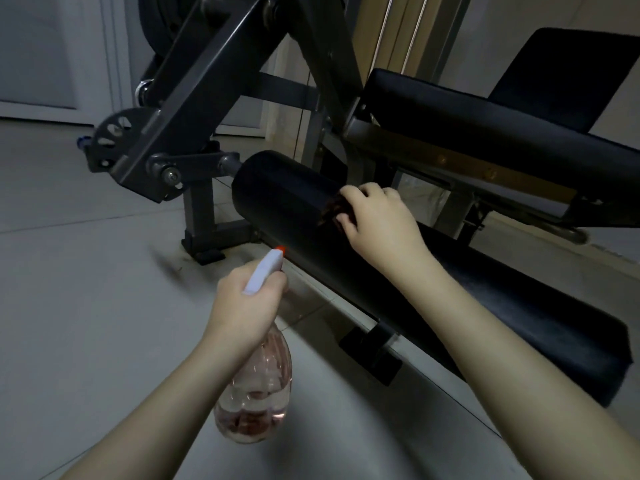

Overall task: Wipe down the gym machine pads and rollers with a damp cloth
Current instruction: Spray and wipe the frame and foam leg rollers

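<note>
A long black roller (277, 199) runs from the machine's pivot at centre down to the lower right. My right hand (379, 223) presses a dark brownish cloth (334, 211) against the roller's upper part, fingers curled round the cloth. My left hand (242, 299) grips the white trigger head of a clear pinkish spray bottle (254, 386); its orange nozzle tip points at the roller from just below it. A black seat pad (485, 133) lies above the roller, with a black back pad (571, 74) behind it.
The machine's grey steel frame (194, 98) rises at upper left, with a perforated adjustment plate (114, 133) and a floor foot (207, 247). A low bar with a black bracket (374, 348) runs under the roller. Pale floor tiles (86, 306) spread to the left.
</note>
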The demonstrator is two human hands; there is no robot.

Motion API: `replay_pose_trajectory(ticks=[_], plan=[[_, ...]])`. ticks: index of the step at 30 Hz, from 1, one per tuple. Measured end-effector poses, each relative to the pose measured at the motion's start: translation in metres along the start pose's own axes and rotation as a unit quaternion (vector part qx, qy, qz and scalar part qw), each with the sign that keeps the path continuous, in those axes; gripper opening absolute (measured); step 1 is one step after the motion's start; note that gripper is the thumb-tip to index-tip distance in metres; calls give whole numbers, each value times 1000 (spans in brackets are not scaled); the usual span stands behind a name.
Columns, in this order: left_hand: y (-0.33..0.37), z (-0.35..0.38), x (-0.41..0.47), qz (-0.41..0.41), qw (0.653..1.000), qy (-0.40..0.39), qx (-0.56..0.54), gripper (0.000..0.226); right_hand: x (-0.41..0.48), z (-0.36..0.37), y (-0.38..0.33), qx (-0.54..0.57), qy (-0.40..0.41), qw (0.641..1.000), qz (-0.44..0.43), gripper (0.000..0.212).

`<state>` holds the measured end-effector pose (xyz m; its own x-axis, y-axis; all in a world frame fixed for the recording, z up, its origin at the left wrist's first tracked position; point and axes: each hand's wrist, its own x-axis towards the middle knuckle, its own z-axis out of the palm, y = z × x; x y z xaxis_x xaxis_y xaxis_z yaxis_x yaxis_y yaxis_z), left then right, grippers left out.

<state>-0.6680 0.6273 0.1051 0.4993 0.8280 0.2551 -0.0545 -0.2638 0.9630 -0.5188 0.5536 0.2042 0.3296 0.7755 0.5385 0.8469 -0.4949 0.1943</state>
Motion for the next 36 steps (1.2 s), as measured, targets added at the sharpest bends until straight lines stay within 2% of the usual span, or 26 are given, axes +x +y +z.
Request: replay_pose_trajectory(ticks=[9, 16, 22, 28, 31, 36], plan=[[-6, -5, 8, -4, 1000, 7, -21, 46, 63, 21, -19, 39, -23, 997, 55, 39], [-22, -9, 20, -22, 998, 23, -46, 44, 84, 43, -51, -14, 0, 997, -79, 40], [-38, -18, 24, -40, 997, 40, -53, 39, 136, 62, -82, -21, -49, 993, -105, 47], [-44, -23, 23, -33, 998, 46, -35, 32, 155, 67, -91, -25, -54, 991, -122, 45], [-40, -23, 21, -31, 998, 44, -37, 18, 151, 63, -81, -24, -69, 985, -157, 44], [-32, -24, 17, -24, 998, 42, -29, 36, 129, 42, -61, 10, -88, 979, -184, 37]])
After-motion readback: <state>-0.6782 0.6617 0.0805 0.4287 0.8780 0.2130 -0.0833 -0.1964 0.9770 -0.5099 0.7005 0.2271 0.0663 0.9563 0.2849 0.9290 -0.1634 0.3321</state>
